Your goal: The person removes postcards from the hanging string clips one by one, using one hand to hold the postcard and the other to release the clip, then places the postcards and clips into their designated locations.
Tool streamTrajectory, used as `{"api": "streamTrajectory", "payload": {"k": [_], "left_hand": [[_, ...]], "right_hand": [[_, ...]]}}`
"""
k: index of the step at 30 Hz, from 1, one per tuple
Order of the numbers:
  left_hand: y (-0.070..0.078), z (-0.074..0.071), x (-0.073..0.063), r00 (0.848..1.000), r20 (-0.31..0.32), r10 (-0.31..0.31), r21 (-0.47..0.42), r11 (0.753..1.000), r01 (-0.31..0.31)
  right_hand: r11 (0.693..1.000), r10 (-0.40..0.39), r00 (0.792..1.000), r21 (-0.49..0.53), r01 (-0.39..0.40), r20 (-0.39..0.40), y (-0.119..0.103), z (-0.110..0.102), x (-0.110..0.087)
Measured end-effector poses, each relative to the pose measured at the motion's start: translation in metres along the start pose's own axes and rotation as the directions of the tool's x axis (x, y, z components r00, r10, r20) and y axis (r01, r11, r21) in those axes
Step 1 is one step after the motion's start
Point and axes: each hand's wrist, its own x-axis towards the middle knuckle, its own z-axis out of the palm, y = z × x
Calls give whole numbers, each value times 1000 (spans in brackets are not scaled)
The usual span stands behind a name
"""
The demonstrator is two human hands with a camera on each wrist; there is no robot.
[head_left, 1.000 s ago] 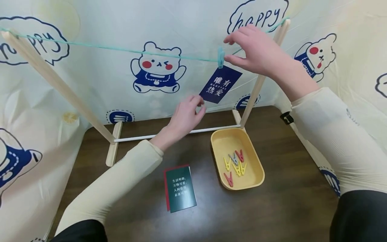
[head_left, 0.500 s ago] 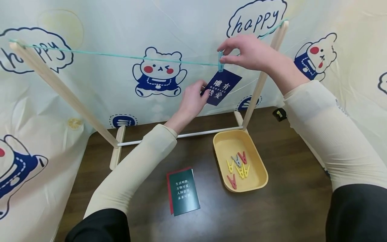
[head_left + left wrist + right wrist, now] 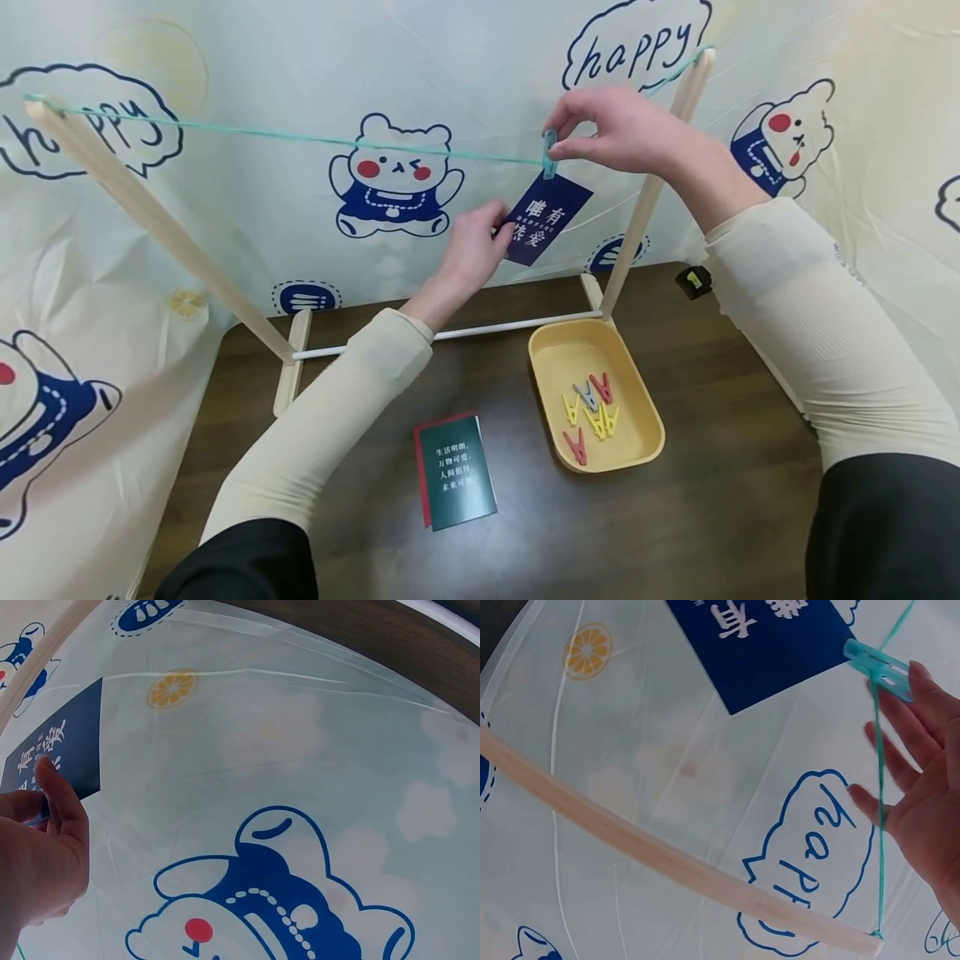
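A dark blue card [image 3: 551, 218] with white characters hangs tilted under a green line [image 3: 300, 137], its top corner at a light blue clothespin [image 3: 550, 157]. My right hand [image 3: 626, 129] pinches the clothespin's upper end between thumb and fingers; the right wrist view shows the clothespin [image 3: 877, 667] across the line, its tip on the card's corner. Thumb and fingers of my left hand [image 3: 474, 250] pinch the card's lower left edge. In the left wrist view that hand [image 3: 49, 840] overlaps part of the card [image 3: 75, 742].
A yellow tray [image 3: 645, 433] with several red, yellow and grey clothespins stands below right. Left of it lie a green card [image 3: 457, 475] and a red one beneath. Wooden posts [image 3: 165, 229] hold the line; a white rod [image 3: 510, 327] joins their feet. Behind hangs a printed curtain [image 3: 262, 42].
My left hand has risen to the card and taken hold of its edge. My right hand has closed its fingers on the clothespin. In the last half second the card has swung slightly left.
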Motion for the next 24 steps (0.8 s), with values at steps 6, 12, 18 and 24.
{"api": "streamTrajectory", "payload": {"k": [6,12,18,24], "left_hand": [[-2,-4,-2,1000,-15,6,13,1000,-6],[-6,-7,-9,1000,3,-7,14,1000,7],[-15,-6,-20,999,34,-28,2,1000,28],[-24,-5,-33,998,47,-30,3,1000,30]], "right_hand": [[998,-65,991,-33,61,-116,4,-1,0],[997,-65,984,-45,59,-168,1,-4,-1],[997,-74,975,-40,67,-207,-3,-7,-1],[995,-101,954,-19,100,-282,-7,-11,-1]]}}
